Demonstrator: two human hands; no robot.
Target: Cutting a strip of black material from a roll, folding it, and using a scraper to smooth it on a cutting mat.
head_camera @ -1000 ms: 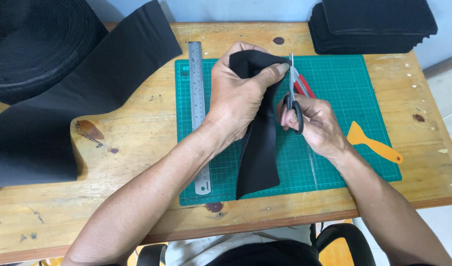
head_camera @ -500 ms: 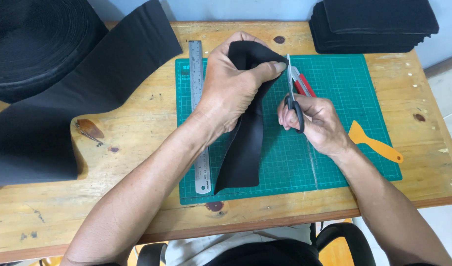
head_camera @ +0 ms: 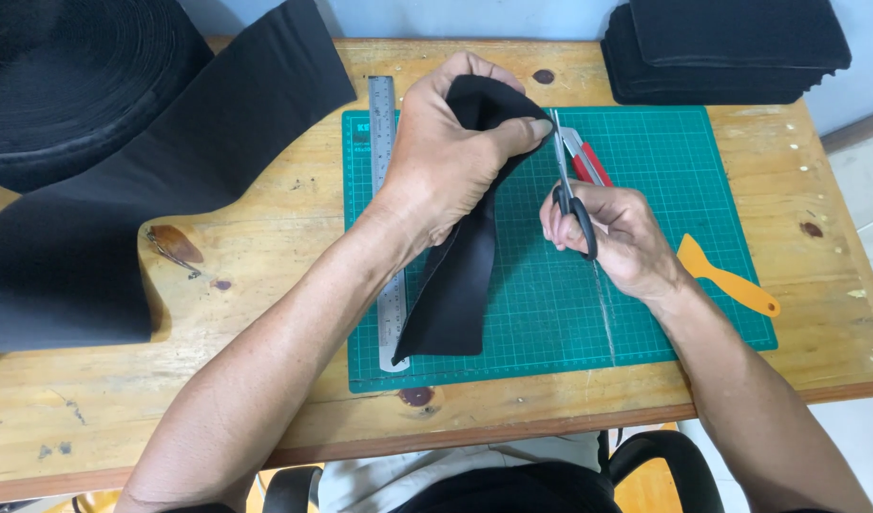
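Note:
My left hand (head_camera: pixel 455 157) grips the top of a black fabric strip (head_camera: pixel 455 285), bunched in the fist, while its lower end hangs down onto the green cutting mat (head_camera: pixel 664 180). My right hand (head_camera: pixel 617 233) holds black-handled scissors (head_camera: pixel 567 185), fingers through the loops, blades pointing up beside the folded top of the strip near my left thumb. A steel ruler (head_camera: pixel 387 190) lies along the mat's left edge, partly under my left wrist.
A large roll of black fabric (head_camera: pixel 75 85) sits at the far left, its loose end (head_camera: pixel 123 228) spread across the wooden table (head_camera: pixel 265 399). Stacked black pieces (head_camera: pixel 731 47) lie at the back right. An orange scraper (head_camera: pixel 721 275) and a red-handled tool (head_camera: pixel 584 157) rest on the mat.
My left hand has turned the strip, so its lower end swung left toward the ruler. The scissors stay close to the top of the strip.

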